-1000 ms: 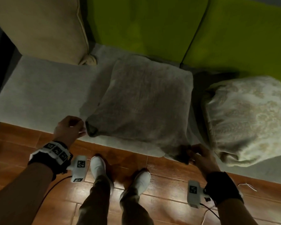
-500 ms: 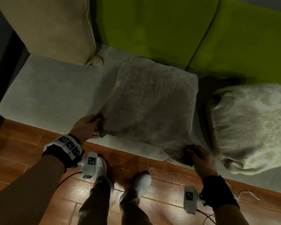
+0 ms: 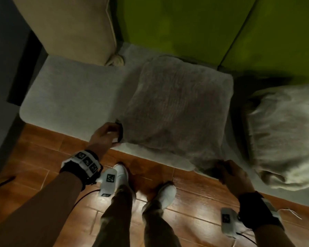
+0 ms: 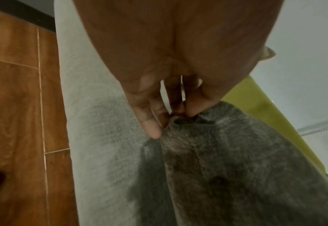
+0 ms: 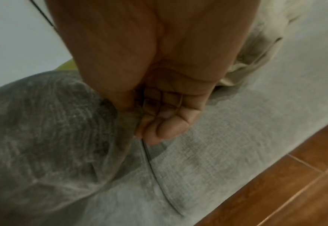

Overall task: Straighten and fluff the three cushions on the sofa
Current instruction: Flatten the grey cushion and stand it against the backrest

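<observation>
- The sofa (image 3: pixel 66 97) has a pale grey seat and green back panels; three cushions sit on it: a beige cushion (image 3: pixel 64 27) upright at the left end, a grey cushion (image 3: pixel 175 107) lying flat in the middle with its near edge at the seat's front, and a cream patterned cushion (image 3: pixel 284 132) slumped to its right.
- The grey cushion looks soft, light and floppy, with a velvety cover that could slide on its filling; I judge the two near corners the best places to take hold of it for shaking.
- The left hand (image 3: pixel 105 134) pinches the near-left corner with thumb and fingertips; the right hand (image 3: pixel 234 173) is curled tight on the near-right corner.
- The head view alone shows all three cushions; the left wrist view shows the pinched fold of fabric, and the right wrist view shows the bunched fabric in the fist, both hidden from above.
</observation>
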A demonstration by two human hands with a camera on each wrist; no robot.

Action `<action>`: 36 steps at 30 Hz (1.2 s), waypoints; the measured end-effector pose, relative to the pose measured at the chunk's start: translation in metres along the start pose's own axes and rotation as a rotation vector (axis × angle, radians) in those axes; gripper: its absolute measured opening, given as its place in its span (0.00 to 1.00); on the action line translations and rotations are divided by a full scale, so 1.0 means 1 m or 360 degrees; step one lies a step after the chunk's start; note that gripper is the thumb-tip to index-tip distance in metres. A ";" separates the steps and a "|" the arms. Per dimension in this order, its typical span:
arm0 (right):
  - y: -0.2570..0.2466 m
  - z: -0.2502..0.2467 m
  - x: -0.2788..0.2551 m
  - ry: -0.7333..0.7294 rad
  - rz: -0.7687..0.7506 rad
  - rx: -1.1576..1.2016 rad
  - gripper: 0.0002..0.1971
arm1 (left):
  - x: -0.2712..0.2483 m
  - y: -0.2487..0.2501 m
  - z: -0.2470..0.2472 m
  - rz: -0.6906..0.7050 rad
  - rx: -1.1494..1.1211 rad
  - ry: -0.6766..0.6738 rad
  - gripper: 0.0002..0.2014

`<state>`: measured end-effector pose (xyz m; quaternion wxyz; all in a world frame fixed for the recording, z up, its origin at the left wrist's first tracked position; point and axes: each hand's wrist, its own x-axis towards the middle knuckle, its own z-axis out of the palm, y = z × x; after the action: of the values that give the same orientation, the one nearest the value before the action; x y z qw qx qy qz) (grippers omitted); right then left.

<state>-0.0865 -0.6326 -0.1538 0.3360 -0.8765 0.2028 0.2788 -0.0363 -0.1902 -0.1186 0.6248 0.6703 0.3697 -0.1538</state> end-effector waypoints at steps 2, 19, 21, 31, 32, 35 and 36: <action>0.002 0.000 0.001 -0.0004 -0.0012 0.0040 0.04 | 0.001 -0.005 -0.002 0.0053 0.0295 -0.0068 0.12; -0.008 -0.001 0.012 -0.0049 -0.0033 -0.0067 0.09 | 0.035 0.000 0.026 -0.0093 0.1589 -0.0015 0.09; -0.008 -0.002 0.012 -0.0037 -0.0055 -0.0080 0.10 | 0.037 -0.003 0.023 -0.0062 0.1589 0.0045 0.10; 0.003 0.007 0.009 0.0048 0.0063 0.0015 0.10 | 0.004 -0.026 -0.020 0.0214 0.0460 0.0256 0.07; 0.001 0.009 0.007 0.0054 0.0071 0.0025 0.08 | -0.002 -0.029 -0.022 0.0245 0.0336 0.0245 0.10; -0.003 0.008 0.004 0.0044 0.0064 0.0052 0.10 | -0.016 -0.031 -0.025 0.0213 -0.0084 0.0162 0.16; -0.005 0.007 0.002 0.0034 0.0051 0.0045 0.10 | -0.018 -0.027 -0.024 0.0175 -0.0159 0.0136 0.16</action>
<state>-0.0851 -0.6243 -0.1569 0.3417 -0.8712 0.2243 0.2718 -0.0731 -0.1744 -0.1219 0.6486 0.6636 0.3658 -0.0719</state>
